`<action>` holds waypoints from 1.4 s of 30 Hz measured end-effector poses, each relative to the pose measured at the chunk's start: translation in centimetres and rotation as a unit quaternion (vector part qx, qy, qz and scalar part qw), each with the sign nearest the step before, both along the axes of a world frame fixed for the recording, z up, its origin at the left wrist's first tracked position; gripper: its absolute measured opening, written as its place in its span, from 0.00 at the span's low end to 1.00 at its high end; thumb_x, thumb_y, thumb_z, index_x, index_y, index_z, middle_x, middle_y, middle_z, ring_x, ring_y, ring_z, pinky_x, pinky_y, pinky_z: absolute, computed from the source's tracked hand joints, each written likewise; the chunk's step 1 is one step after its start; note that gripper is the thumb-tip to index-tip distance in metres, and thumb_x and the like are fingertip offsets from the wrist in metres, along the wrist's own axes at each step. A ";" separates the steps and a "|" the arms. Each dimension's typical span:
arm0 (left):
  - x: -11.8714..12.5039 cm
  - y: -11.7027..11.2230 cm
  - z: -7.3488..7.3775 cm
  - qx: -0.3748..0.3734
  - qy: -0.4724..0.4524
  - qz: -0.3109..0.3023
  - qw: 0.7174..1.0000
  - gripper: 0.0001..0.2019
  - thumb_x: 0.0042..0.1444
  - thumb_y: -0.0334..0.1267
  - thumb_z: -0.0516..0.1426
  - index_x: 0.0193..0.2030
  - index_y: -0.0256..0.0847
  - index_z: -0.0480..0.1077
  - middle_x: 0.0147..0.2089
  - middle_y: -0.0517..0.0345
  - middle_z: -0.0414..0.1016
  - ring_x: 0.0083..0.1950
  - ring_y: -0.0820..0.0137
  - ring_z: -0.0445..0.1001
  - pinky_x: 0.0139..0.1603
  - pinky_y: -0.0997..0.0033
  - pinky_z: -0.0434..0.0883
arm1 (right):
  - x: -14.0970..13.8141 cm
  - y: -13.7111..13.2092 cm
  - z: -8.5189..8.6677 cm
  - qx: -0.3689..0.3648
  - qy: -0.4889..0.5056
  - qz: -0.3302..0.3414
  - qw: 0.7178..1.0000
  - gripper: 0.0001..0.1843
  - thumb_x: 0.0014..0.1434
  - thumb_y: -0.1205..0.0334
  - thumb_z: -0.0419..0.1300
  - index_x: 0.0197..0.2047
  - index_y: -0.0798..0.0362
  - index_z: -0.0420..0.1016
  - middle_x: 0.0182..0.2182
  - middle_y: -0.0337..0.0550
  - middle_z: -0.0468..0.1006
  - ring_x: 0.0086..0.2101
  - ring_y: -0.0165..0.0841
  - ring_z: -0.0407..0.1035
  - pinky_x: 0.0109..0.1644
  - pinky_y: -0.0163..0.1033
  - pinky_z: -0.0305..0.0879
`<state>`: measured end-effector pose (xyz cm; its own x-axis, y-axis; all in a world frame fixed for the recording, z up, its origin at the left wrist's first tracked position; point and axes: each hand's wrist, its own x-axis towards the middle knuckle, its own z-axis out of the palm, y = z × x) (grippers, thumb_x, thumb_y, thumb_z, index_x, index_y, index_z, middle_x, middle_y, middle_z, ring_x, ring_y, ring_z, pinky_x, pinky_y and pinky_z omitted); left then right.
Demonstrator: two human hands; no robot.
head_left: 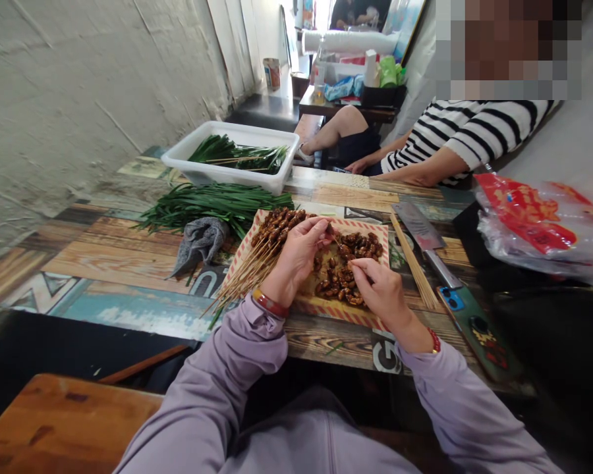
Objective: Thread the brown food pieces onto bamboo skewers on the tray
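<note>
A tray with a red-and-white striped rim holds glossy dark-brown pieces that look like cicada nymphs or pupae. My left hand is closed above the tray, its fingertips pinching one dark-brown piece. My right hand is closed too, thumb and forefinger together over the right side of the tray. A thin bamboo skewer seems to run between the two hands, though its ends are hidden by the fingers. Loaded skewers lie piled on the tray's left side, their bare sticks pointing toward me.
Bare bamboo skewers, a cleaver and a phone lie right of the tray. Left are a grey cloth, green chives and a white tub. A person in a striped top sits across, near plastic bags.
</note>
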<state>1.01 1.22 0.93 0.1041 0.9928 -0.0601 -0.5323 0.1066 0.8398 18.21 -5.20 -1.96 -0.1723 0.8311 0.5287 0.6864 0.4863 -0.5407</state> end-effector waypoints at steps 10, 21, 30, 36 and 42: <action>0.7 -0.7 0.2 -0.001 0.011 -0.030 0.999 0.15 0.45 0.44 0.67 0.34 0.36 0.75 0.32 0.58 0.77 0.31 0.78 0.71 0.35 0.78 0.65 | 0.0 0.2 0.0 0.017 0.014 -0.001 1.000 0.12 0.65 0.60 0.52 0.38 0.51 0.77 0.35 0.43 0.83 0.34 0.33 0.78 0.39 0.38 0.71; 0.5 -0.3 -0.2 -0.008 0.034 -0.043 0.998 0.19 0.48 0.51 0.65 0.40 0.38 0.75 0.34 0.57 0.77 0.31 0.77 0.73 0.35 0.76 0.67 | 0.2 0.3 0.2 0.006 0.017 -0.016 1.000 0.11 0.64 0.59 0.52 0.38 0.49 0.77 0.35 0.42 0.83 0.34 0.33 0.78 0.38 0.37 0.71; -0.2 0.2 0.1 0.088 0.185 -0.036 0.978 0.15 0.51 0.44 0.64 0.42 0.37 0.76 0.36 0.55 0.78 0.34 0.74 0.73 0.39 0.74 0.68 | 2.2 1.0 1.3 -0.010 0.059 -0.103 0.993 0.11 0.63 0.57 0.54 0.38 0.50 0.76 0.29 0.41 0.81 0.28 0.33 0.75 0.33 0.36 0.67; 0.3 0.1 -0.5 0.224 0.404 -0.047 0.886 0.08 0.51 0.35 0.62 0.38 0.37 0.78 0.38 0.53 0.78 0.39 0.69 0.73 0.43 0.70 0.66 | 2.8 1.2 1.6 -0.013 0.062 -0.129 0.990 0.13 0.63 0.53 0.53 0.39 0.49 0.76 0.29 0.41 0.81 0.27 0.33 0.74 0.33 0.37 0.67; -0.2 0.3 -0.4 0.288 0.508 -0.027 0.811 0.08 0.53 0.34 0.59 0.39 0.39 0.78 0.37 0.54 0.76 0.37 0.68 0.71 0.43 0.69 0.66 | 3.0 1.3 1.8 -0.024 0.069 -0.130 0.989 0.13 0.64 0.53 0.53 0.38 0.48 0.76 0.30 0.41 0.81 0.26 0.32 0.72 0.32 0.37 0.67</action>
